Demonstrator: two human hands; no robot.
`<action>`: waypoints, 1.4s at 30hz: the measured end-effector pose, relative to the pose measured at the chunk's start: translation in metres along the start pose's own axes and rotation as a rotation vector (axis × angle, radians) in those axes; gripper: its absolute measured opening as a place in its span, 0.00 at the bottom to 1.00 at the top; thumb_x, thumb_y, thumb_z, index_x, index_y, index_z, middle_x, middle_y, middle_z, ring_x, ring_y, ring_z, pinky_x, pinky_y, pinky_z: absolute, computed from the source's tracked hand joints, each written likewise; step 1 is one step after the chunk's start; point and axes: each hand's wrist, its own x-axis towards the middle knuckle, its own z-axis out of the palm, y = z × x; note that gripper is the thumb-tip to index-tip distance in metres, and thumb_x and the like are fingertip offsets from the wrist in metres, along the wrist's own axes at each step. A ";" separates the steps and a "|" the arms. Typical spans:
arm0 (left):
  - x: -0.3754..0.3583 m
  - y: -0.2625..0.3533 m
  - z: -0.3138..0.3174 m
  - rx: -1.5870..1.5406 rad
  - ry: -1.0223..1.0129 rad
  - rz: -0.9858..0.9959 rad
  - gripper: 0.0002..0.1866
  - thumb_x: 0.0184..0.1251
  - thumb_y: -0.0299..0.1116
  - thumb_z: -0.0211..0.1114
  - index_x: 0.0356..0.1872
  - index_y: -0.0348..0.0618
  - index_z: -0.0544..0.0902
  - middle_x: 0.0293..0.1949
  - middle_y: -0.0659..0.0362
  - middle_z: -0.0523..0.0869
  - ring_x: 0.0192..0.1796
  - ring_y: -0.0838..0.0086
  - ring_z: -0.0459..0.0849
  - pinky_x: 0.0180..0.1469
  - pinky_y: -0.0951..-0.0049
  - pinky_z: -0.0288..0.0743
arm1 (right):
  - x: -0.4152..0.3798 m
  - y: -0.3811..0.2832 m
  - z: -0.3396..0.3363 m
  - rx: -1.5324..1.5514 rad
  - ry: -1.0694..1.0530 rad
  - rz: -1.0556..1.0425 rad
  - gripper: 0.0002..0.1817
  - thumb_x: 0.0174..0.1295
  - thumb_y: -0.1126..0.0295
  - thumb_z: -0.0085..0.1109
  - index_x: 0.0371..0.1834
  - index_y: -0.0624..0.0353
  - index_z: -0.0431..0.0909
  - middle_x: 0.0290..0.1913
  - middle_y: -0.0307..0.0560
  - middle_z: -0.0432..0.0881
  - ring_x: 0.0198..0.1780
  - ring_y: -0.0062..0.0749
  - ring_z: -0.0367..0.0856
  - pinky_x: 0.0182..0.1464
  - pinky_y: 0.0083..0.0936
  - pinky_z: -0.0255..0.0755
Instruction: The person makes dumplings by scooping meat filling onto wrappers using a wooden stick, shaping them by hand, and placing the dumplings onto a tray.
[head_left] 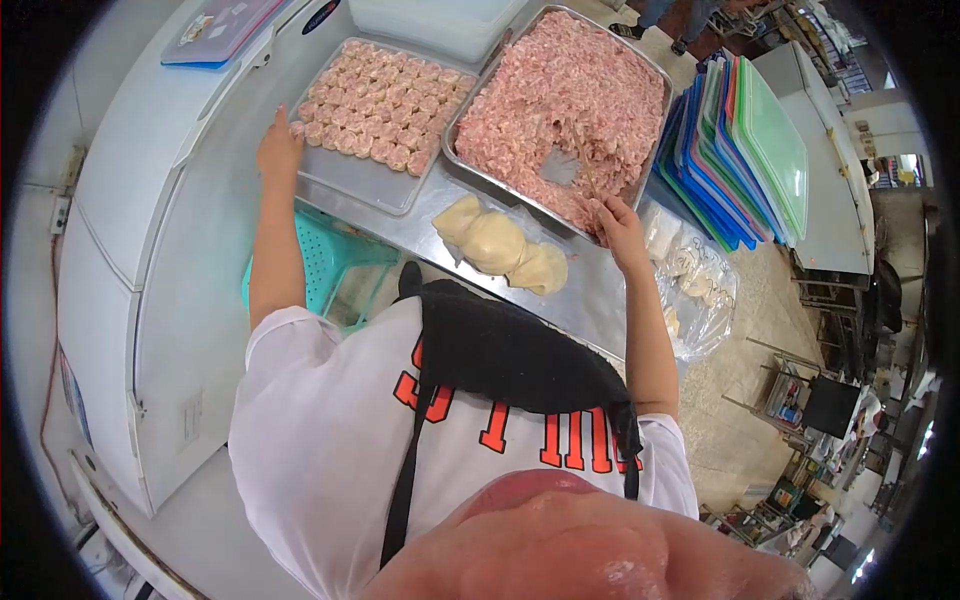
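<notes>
My left hand [279,152] is at the left edge of a clear plastic tray [365,190], its fingers bent around a small meat-filled dumpling at the end of a row. Rows of similar open-topped dumplings [375,110] cover much of that tray. At the near right corner of a deep metal pan [515,190], my right hand [617,230] is closed on a thin stick-like tool [588,178] that reaches into the meat; its tip is hard to see. Pink ground meat [560,85] fills the pan, with the bottom showing through a gap. Pale yellow wrappers [495,243] lie in front in piles.
Right of the pan, a clear plastic bag [700,285] holds pale packs. Beyond it lean several coloured lids [740,150]. A white freezer [190,270] stands at the left, and a turquoise stool [318,260] is under the table. Another person's legs show at the top.
</notes>
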 end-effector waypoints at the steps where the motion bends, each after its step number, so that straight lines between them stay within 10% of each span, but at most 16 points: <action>1: 0.003 0.001 0.003 -0.016 -0.036 -0.003 0.37 0.59 0.36 0.63 0.71 0.52 0.59 0.54 0.48 0.79 0.50 0.53 0.82 0.46 0.53 0.77 | 0.000 -0.001 0.001 0.001 0.002 0.000 0.13 0.69 0.65 0.53 0.51 0.59 0.79 0.20 0.26 0.66 0.17 0.10 0.57 0.19 0.13 0.48; 5: 0.017 -0.006 0.024 -0.269 -0.104 -0.084 0.39 0.57 0.32 0.62 0.72 0.50 0.57 0.59 0.44 0.75 0.55 0.50 0.79 0.52 0.54 0.75 | -0.002 -0.006 0.005 0.019 0.033 0.025 0.14 0.69 0.64 0.54 0.51 0.59 0.78 0.20 0.26 0.65 0.17 0.10 0.57 0.20 0.13 0.48; 8: 0.013 -0.021 0.058 -0.444 0.295 0.169 0.42 0.55 0.29 0.61 0.73 0.50 0.53 0.65 0.41 0.69 0.64 0.51 0.71 0.63 0.59 0.68 | -0.002 -0.006 0.004 -0.021 0.035 0.013 0.14 0.68 0.63 0.54 0.51 0.59 0.78 0.19 0.25 0.65 0.17 0.10 0.57 0.19 0.13 0.47; 13: -0.019 0.022 0.031 -1.709 0.136 -0.716 0.39 0.65 0.39 0.60 0.72 0.39 0.50 0.72 0.46 0.59 0.72 0.59 0.60 0.70 0.64 0.58 | 0.001 0.000 -0.001 -0.037 0.020 0.040 0.14 0.69 0.64 0.54 0.50 0.60 0.78 0.19 0.26 0.66 0.17 0.10 0.57 0.19 0.14 0.48; 16: 0.003 0.015 0.068 -1.991 0.149 -0.367 0.38 0.69 0.45 0.56 0.72 0.36 0.50 0.72 0.46 0.56 0.72 0.61 0.60 0.71 0.63 0.55 | -0.005 -0.008 0.004 0.024 0.043 0.038 0.14 0.70 0.64 0.52 0.50 0.61 0.77 0.19 0.27 0.66 0.16 0.11 0.58 0.18 0.15 0.49; 20: 0.016 0.019 0.075 -1.932 -0.039 -0.347 0.38 0.71 0.47 0.54 0.72 0.36 0.50 0.71 0.45 0.57 0.73 0.60 0.58 0.73 0.63 0.51 | -0.006 -0.013 -0.010 0.044 0.061 0.045 0.13 0.70 0.64 0.50 0.45 0.61 0.80 0.20 0.35 0.69 0.20 0.18 0.66 0.21 0.18 0.59; 23: -0.028 0.063 0.015 -1.444 0.184 -0.603 0.34 0.70 0.42 0.56 0.70 0.34 0.55 0.68 0.45 0.64 0.71 0.59 0.60 0.72 0.62 0.52 | 0.010 -0.011 -0.032 -0.352 0.019 -0.011 0.14 0.68 0.64 0.50 0.44 0.63 0.79 0.26 0.45 0.80 0.26 0.31 0.78 0.29 0.30 0.71; 26: -0.089 0.111 -0.013 -0.893 0.264 0.232 0.28 0.66 0.34 0.60 0.65 0.35 0.65 0.65 0.45 0.68 0.68 0.57 0.65 0.68 0.60 0.59 | 0.030 -0.031 -0.075 -0.972 0.143 -0.507 0.14 0.65 0.63 0.51 0.40 0.63 0.80 0.32 0.53 0.84 0.33 0.43 0.83 0.33 0.35 0.76; 31: -0.174 0.187 -0.035 -0.911 -0.196 0.829 0.11 0.58 0.31 0.65 0.42 0.41 0.81 0.43 0.53 0.80 0.50 0.59 0.78 0.55 0.65 0.71 | 0.060 -0.097 -0.103 -1.567 0.298 -0.285 0.13 0.61 0.63 0.52 0.29 0.58 0.83 0.36 0.51 0.85 0.37 0.45 0.85 0.37 0.40 0.79; 35: -0.200 0.189 -0.023 -0.834 -0.425 0.944 0.11 0.54 0.32 0.68 0.39 0.43 0.81 0.39 0.53 0.79 0.47 0.56 0.78 0.51 0.63 0.72 | 0.083 -0.053 -0.086 -1.538 0.257 -0.564 0.07 0.52 0.72 0.53 0.22 0.59 0.79 0.25 0.55 0.82 0.30 0.46 0.85 0.30 0.40 0.78; 42: -0.205 0.187 -0.022 -0.732 -0.460 1.122 0.17 0.47 0.35 0.73 0.39 0.44 0.80 0.39 0.53 0.76 0.48 0.57 0.75 0.50 0.62 0.71 | 0.049 -0.066 -0.060 -1.637 0.075 -0.351 0.08 0.53 0.70 0.55 0.22 0.55 0.83 0.26 0.51 0.84 0.31 0.43 0.86 0.29 0.37 0.79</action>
